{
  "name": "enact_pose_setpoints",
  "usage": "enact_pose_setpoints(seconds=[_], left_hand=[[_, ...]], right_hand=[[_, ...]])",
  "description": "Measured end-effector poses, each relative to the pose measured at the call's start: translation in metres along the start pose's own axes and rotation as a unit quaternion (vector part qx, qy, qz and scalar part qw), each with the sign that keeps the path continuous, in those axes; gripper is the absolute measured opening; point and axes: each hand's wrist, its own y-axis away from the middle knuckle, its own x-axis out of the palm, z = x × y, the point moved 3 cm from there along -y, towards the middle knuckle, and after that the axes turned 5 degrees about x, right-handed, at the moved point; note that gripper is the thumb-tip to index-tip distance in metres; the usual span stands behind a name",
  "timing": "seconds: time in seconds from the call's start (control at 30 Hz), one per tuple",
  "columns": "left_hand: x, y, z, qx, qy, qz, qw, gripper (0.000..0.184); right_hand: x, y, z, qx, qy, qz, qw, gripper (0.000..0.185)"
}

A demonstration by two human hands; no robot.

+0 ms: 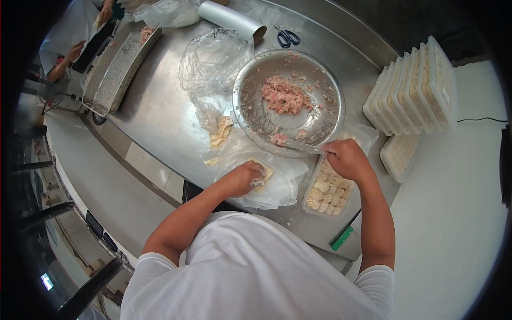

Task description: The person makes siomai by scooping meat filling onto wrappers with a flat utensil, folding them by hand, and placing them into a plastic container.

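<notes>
My right hand (346,159) is closed around the handle of a flat filling spatula (305,146). Its blade reaches over the near rim of a steel bowl (238,109), with a lump of pink minced meat (279,139) at the tip. More minced meat (285,96) lies in the bowl. My left hand (244,179) has curled fingers, partly whitened, at a yellowish dough wrapper (266,180) on plastic sheeting (285,188); its grip is partly hidden. Beneath my right hand stands a clear tray (308,202) of pleated dumplings (326,194).
Stacked dumpling trays (410,90) stand at right. Scissors (288,37), a metallic roll (232,20), crumpled plastic (216,61) and loose wrappers (221,132) lie on the steel table (154,117). A long metal pan (120,69) sits at left, near another person's hands (76,52).
</notes>
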Motion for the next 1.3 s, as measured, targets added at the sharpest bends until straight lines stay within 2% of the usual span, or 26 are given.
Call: enact_pose_setpoints(seconds=[0.03, 0.1, 0.13, 0.17, 0.2, 0.23, 0.27, 0.3, 0.37, 0.4, 0.47, 0.5, 0.57, 0.6, 0.67, 0.7, 0.77, 0.8, 0.87, 0.9, 0.97, 1.0, 1.03, 1.07, 1.17, 1.3], left_hand=[[-0.001, 0.000, 0.001, -0.012, 0.034, -0.011, 0.999, 0.026], [-0.004, 0.001, 0.001, -0.024, 0.067, -0.024, 0.997, 0.022], [-0.008, 0.002, 0.005, -0.081, 0.126, -0.059, 0.987, 0.019], [-0.010, 0.004, 0.008, -0.136, 0.184, -0.092, 0.969, 0.016], [-0.013, 0.006, 0.007, -0.136, 0.183, -0.092, 0.969, 0.016], [-0.018, 0.012, 0.010, -0.189, 0.359, -0.179, 0.896, 0.014], [-0.020, 0.019, 0.013, -0.236, 0.518, -0.254, 0.782, 0.014], [-0.024, 0.024, 0.014, -0.237, 0.516, -0.249, 0.784, 0.014], [-0.038, 0.032, 0.017, -0.178, 0.655, -0.376, 0.631, 0.025], [-0.047, 0.030, 0.005, -0.177, 0.652, -0.375, 0.635, 0.025], [-0.066, 0.022, -0.026, -0.092, 0.769, -0.393, 0.495, 0.036], [-0.065, 0.021, -0.029, -0.087, 0.767, -0.397, 0.496, 0.036], [-0.056, 0.025, -0.028, -0.212, 0.670, -0.435, 0.563, 0.040], [-0.054, 0.022, -0.029, -0.210, 0.669, -0.440, 0.561, 0.040], [-0.044, 0.013, -0.032, -0.218, 0.714, -0.433, 0.505, 0.041], [-0.043, 0.006, -0.036, -0.217, 0.715, -0.435, 0.502, 0.041], [-0.046, -0.014, -0.051, -0.125, 0.810, -0.335, 0.466, 0.043], [-0.045, -0.017, -0.052, -0.124, 0.810, -0.333, 0.466, 0.043], [-0.042, -0.023, -0.051, -0.123, 0.808, -0.319, 0.480, 0.043], [-0.033, -0.018, -0.035, -0.125, 0.808, -0.315, 0.482, 0.043], [-0.012, -0.001, 0.004, -0.015, 0.867, -0.279, 0.413, 0.044], [-0.018, -0.002, -0.009, -0.020, 0.867, -0.276, 0.415, 0.044], [-0.032, -0.001, -0.026, -0.119, 0.795, -0.371, 0.466, 0.044], [-0.039, 0.002, -0.035, -0.212, 0.702, -0.456, 0.505, 0.043], [-0.039, 0.006, -0.040, -0.222, 0.709, -0.448, 0.497, 0.037], [-0.019, 0.005, -0.032, -0.242, 0.720, -0.440, 0.480, 0.037]], right_hand=[[-0.002, 0.003, 0.000, -0.001, 0.001, -0.001, 1.000, 0.025], [-0.004, 0.010, -0.006, 0.125, -0.141, 0.009, 0.982, 0.023], [-0.004, 0.011, -0.006, 0.123, -0.141, 0.011, 0.982, 0.023], [-0.006, 0.012, -0.005, 0.083, -0.098, -0.040, 0.991, 0.023], [-0.011, 0.013, 0.000, 0.044, -0.056, -0.091, 0.993, 0.023], [-0.012, 0.012, 0.003, 0.046, -0.057, -0.094, 0.993, 0.023], [-0.011, 0.009, 0.007, 0.058, 0.044, -0.091, 0.993, 0.023], [-0.010, 0.005, 0.013, 0.071, 0.145, -0.087, 0.983, 0.023], [0.003, -0.004, 0.019, 0.049, 0.184, -0.049, 0.980, 0.023], [0.009, -0.006, 0.021, 0.022, 0.226, -0.007, 0.974, 0.024], [0.006, -0.005, 0.026, 0.011, 0.189, -0.018, 0.982, 0.024], [0.003, -0.003, 0.029, 0.001, 0.153, -0.022, 0.988, 0.024], [-0.008, 0.006, 0.024, -0.020, 0.105, -0.029, 0.994, 0.023], [-0.012, 0.011, 0.024, -0.031, 0.055, -0.035, 0.997, 0.023], [-0.012, 0.025, 0.032, -0.040, 0.017, -0.065, 0.997, 0.022], [-0.012, 0.034, 0.035, -0.044, -0.021, -0.098, 0.994, 0.021], [0.000, 0.046, 0.042, -0.040, -0.051, -0.113, 0.991, 0.021], [0.009, 0.050, 0.045, -0.033, -0.083, -0.130, 0.987, 0.022], [0.024, 0.053, 0.047, -0.037, -0.054, -0.144, 0.987, 0.021], [0.029, 0.055, 0.046, -0.014, -0.020, -0.115, 0.993, 0.020], [0.024, 0.056, 0.047, 0.009, 0.013, -0.086, 0.996, 0.019], [0.011, 0.055, 0.054, 0.024, 0.091, -0.093, 0.991, 0.018], [0.004, 0.054, 0.055, 0.041, 0.170, -0.100, 0.980, 0.017], [0.002, 0.047, 0.050, 0.047, 0.168, -0.102, 0.979, 0.017], [0.006, 0.016, 0.029, 0.050, 0.259, -0.084, 0.961, 0.021], [0.011, 0.012, 0.020, -0.005, 0.241, -0.021, 0.970, 0.021]])
